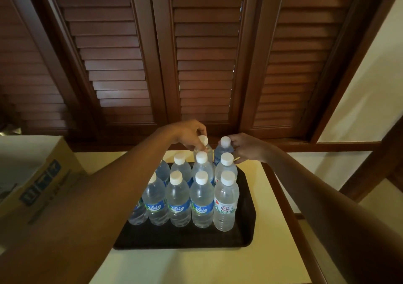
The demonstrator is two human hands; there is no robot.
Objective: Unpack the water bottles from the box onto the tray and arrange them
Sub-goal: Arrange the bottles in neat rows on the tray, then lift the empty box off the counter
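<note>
The cardboard box (pixel 32 174) sits at the left edge of the frame, its inside hidden from me. Below centre, the black tray (pixel 244 229) holds clear water bottles (pixel 200 198) packed in rows, all upright, white caps up. At the far row, my left hand (pixel 187 134) pinches the neck of one bottle (pixel 204 145), and my right hand (pixel 246 149) curls around the shoulder of the neighbouring bottle (pixel 223 147); both stand vertical.

Across the top of the frame we see dark wooden louvred shutters (pixel 202 55); at right, a cream wall (pixel 368 100). Along the bottom we see a pale yellow tabletop (pixel 196 266).
</note>
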